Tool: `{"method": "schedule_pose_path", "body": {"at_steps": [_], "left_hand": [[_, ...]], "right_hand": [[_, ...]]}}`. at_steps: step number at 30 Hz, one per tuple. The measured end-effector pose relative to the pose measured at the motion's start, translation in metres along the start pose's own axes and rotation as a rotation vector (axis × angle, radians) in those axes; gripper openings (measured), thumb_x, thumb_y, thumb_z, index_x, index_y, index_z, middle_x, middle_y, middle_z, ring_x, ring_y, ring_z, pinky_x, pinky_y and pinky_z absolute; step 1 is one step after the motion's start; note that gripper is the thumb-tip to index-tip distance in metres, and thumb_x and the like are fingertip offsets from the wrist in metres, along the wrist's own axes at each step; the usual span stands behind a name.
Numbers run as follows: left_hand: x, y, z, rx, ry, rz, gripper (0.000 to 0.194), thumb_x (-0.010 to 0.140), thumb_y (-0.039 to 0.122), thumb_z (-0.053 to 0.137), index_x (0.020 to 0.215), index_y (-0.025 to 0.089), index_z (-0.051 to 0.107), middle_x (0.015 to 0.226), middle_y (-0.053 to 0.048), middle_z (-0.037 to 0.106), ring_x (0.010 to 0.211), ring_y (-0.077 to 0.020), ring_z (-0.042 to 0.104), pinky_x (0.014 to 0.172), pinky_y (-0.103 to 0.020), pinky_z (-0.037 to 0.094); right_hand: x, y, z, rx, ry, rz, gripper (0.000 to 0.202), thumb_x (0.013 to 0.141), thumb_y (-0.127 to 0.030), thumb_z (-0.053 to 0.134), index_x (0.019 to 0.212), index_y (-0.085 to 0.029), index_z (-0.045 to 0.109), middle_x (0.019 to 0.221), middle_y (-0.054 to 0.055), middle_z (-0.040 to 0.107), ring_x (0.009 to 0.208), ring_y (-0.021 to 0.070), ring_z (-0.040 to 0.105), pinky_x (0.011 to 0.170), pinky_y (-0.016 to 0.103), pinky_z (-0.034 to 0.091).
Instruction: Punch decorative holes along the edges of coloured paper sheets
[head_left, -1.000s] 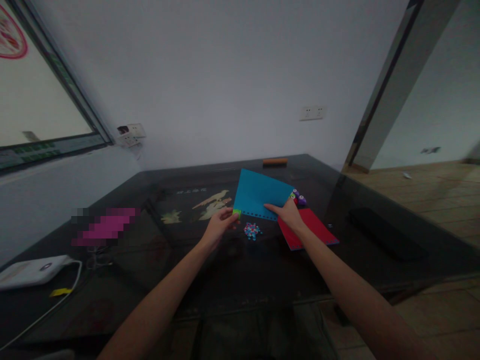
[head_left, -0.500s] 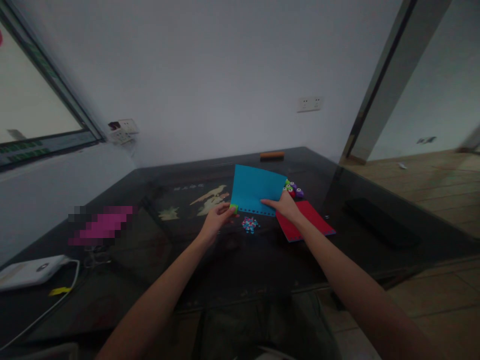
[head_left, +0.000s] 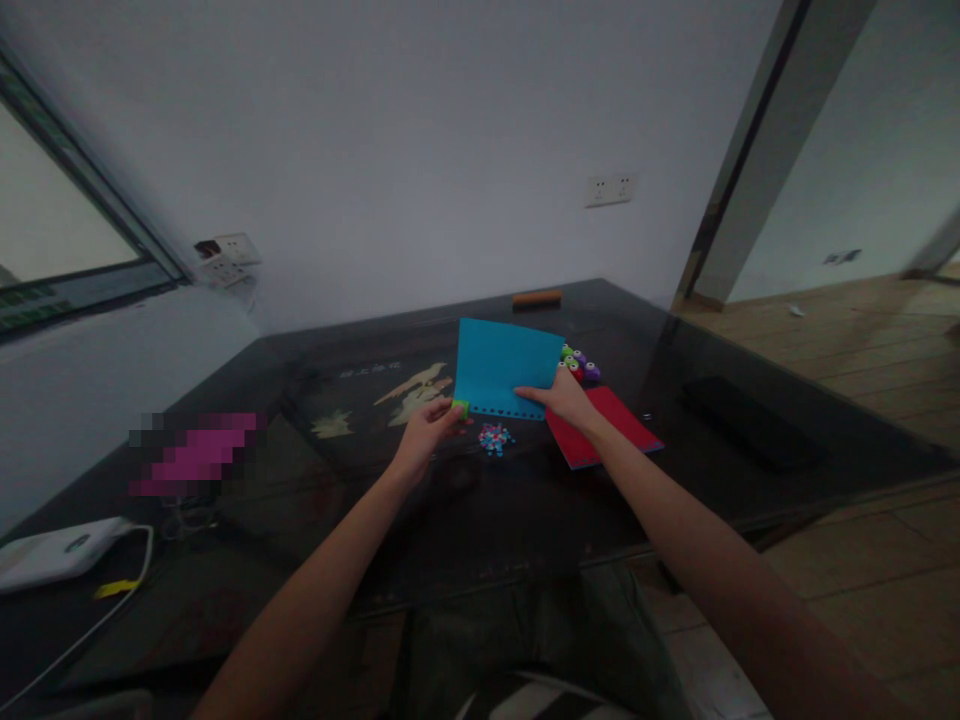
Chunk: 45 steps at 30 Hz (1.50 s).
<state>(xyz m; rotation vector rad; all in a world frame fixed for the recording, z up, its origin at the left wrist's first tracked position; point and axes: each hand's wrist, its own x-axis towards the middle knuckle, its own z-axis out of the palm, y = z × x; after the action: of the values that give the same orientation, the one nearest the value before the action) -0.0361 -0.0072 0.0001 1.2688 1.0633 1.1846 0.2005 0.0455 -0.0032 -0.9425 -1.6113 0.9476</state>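
My left hand (head_left: 430,430) is closed around a small green craft punch (head_left: 460,408), which sits at the lower left corner of a blue sheet of paper (head_left: 506,365). A row of punched holes runs along the sheet's near edge. My right hand (head_left: 564,398) grips the sheet at its right side, thumb lying across the front; the other fingers are hidden behind it. Below the sheet, a small pile of blue, pink and white paper bits (head_left: 494,438) lies on the dark table. Red paper (head_left: 604,425) lies under my right wrist.
Several round punches (head_left: 581,365) in green, red and purple stand behind my right hand. An orange-brown bar (head_left: 537,299) lies at the table's (head_left: 450,530) back edge. A long black object (head_left: 750,425) is at right. A white device (head_left: 64,553) with a cable lies at left.
The view has shifted slightly, so the scene sits a little higher and further left. Both hands keep their hold on the punch and the blue sheet.
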Motion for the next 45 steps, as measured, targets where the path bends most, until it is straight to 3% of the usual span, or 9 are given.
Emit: {"method": "schedule_pose_path", "body": {"at_steps": [45], "left_hand": [[-0.0010,-0.0007,-0.0013,0.067,0.013,0.015,0.034,0.069,0.039,0.065,0.094,0.017,0.063,0.094,-0.008,0.066,0.091,-0.0207,0.060,0.072,-0.029,0.047]], "right_hand": [[-0.0002,-0.0042,-0.0033,-0.009,-0.017,0.030,0.055,0.060,-0.032,0.073,0.111,-0.017,0.055,0.105,0.010,0.064,0.102,0.0280,0.058,0.088,0.043,0.048]]}}
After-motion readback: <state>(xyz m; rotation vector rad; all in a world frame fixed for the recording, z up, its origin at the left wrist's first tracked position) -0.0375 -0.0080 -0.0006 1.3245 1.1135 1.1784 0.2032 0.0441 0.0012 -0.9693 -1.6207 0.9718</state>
